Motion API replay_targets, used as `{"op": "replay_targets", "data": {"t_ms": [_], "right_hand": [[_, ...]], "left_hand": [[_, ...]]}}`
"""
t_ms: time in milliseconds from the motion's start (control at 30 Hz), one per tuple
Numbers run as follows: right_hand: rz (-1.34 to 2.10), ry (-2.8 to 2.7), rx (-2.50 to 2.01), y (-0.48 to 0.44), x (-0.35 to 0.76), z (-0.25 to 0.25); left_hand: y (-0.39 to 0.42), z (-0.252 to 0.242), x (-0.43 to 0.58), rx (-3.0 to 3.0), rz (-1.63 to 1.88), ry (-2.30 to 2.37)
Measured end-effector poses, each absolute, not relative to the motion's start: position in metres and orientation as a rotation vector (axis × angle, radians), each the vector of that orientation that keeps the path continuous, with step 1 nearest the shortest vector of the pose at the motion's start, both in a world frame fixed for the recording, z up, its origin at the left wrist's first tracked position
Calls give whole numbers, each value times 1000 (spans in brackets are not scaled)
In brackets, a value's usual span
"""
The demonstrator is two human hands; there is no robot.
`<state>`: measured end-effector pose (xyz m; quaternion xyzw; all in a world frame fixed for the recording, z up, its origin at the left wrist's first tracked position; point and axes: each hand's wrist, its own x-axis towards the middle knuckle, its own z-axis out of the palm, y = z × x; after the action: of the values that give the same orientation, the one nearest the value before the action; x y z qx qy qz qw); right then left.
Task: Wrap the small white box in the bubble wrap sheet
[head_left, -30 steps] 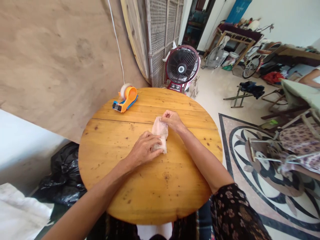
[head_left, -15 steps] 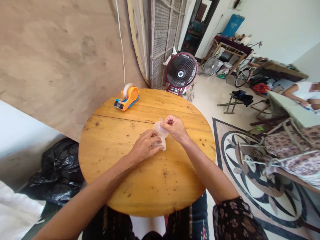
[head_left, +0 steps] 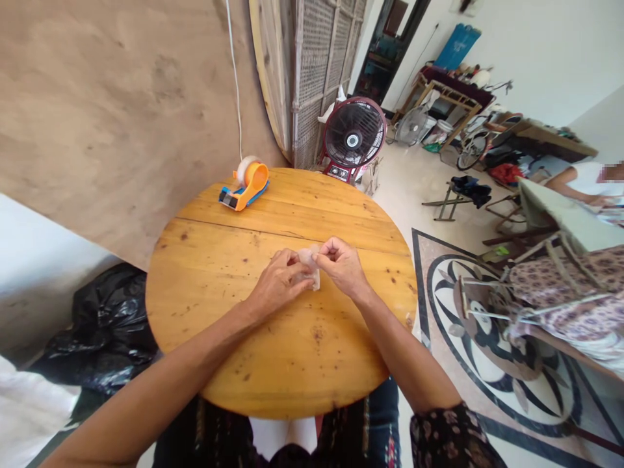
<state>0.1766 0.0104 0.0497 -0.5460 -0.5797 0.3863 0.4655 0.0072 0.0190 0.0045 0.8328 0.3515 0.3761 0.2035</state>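
Observation:
A small translucent, whitish piece like thin plastic film or a little bag [head_left: 308,257] is between my hands over the middle of the round wooden table [head_left: 292,364]. My left hand [head_left: 283,276] has its fingers curled around the piece's left and lower part, hiding some of it. With thumb and index finger pressed together, my right hand [head_left: 338,260] pinches its upper right edge. Beyond my hands, near the table's far left edge, stands an orange and blue tape dispenser [head_left: 248,185] with a roll of clear tape.
A dark red fan [head_left: 353,136] stands just past the table's far edge. Black plastic bags [head_left: 107,325] lie on the left. To the right, another person's arm [head_left: 568,185] rests at a pale green-topped table [head_left: 550,208]. A folding stool [head_left: 451,201] holds dark cloth.
My right hand has moved slightly down and closer to my left hand. The whitish piece's upper part is now more bunched between them. The view has shifted a little.

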Motion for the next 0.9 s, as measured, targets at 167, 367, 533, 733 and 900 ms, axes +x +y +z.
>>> {"op": "replay_targets", "data": {"t_ms": [167,367,533,733,900], "right_hand": [[890,-1327,-1334,-2,173,38],[857,-1372,-1323,-11,171,31],[862,-1430,-1274,-14,175,28],[781,-1632,-1217,-19,180,34],[495,-1945,-1096,-21,182,33]], "left_hand": [[15,8,7,2310,1041,991],[6,11,8,2303,1002,1171],[3,4,5,2215,1058,1240],[3,-1,4,2189,1072,1183],[6,1,1,2194,969,1148]]}}
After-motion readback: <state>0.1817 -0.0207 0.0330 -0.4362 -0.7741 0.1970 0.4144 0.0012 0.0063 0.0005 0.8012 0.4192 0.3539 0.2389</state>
